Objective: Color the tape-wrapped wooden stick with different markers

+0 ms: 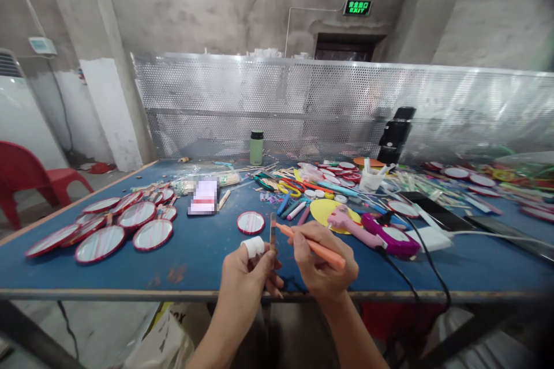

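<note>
My left hand (246, 278) pinches a narrow wooden stick (273, 233) upright between thumb and fingers. White tape (254, 246) wraps one of its fingers. Held in a writing grip, an orange marker (322, 251) slants across my right hand (325, 268), its tip at the upper part of the stick. Whether the tip touches the wood, I cannot tell. Just beyond the left hand lies a round white disc with a red rim (250, 222). Several marker pens (295, 210) lie a little farther off.
Several red-rimmed discs (100, 244) are piled at the left, near a phone (203, 197). To the right rest a pink and purple glue gun (352, 226) with trailing cables and a black phone (435, 211). A green bottle (256, 148) stands by the perforated metal screen (277, 89).
</note>
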### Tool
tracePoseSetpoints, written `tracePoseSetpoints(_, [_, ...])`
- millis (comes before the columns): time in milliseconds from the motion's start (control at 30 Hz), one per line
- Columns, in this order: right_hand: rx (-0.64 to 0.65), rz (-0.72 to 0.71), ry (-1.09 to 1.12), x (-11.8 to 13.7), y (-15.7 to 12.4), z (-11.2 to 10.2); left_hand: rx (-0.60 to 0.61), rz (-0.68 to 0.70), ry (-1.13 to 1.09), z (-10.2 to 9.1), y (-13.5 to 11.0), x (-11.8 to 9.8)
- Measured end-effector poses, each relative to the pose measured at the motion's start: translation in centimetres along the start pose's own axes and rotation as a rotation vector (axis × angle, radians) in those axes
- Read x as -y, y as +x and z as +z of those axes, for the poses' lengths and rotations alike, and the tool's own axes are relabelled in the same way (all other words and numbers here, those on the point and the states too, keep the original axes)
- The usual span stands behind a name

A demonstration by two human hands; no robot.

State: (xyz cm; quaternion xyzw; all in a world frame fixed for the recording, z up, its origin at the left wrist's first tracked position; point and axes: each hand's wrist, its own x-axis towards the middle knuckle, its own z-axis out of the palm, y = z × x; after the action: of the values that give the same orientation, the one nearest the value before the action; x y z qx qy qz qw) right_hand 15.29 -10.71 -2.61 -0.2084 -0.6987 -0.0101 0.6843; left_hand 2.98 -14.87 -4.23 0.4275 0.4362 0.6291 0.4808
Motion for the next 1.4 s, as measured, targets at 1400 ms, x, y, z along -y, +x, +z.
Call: tracePoseSetpoints(1400, [0.034,-0.019,0.019,-0.07,0.03,-0.01,0.007,-0.006,-0.025,-0.09,0.12,0.01])
